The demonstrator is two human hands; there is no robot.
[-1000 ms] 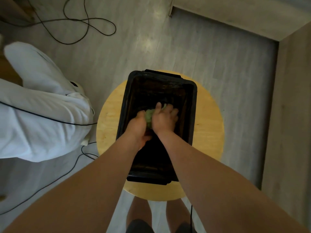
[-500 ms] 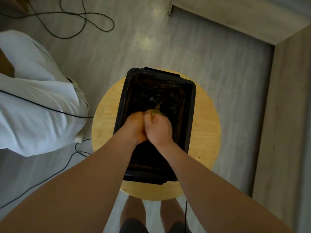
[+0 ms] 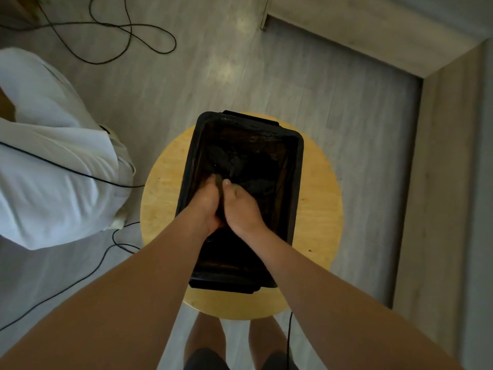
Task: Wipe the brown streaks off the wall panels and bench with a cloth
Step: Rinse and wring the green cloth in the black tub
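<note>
Cloth (image 3: 219,184): only a dark green sliver shows, squeezed between both hands over the middle of the tub (image 3: 300,161). Left hand (image 3: 205,206) and right hand (image 3: 242,209) are side by side and touching, fingers curled tight round the cloth. The tub is black and sits on a round wood stool (image 3: 317,209). White fabric (image 3: 53,169) lies left of the tub. Black cables (image 3: 128,30) run on the floor beyond and left of the tub. Wood panel (image 3: 448,182) is right of the tub. Bare legs (image 3: 205,335) show below the tub's near end.

Head view, steep downward, close over tub (image 3: 297,166).
</note>
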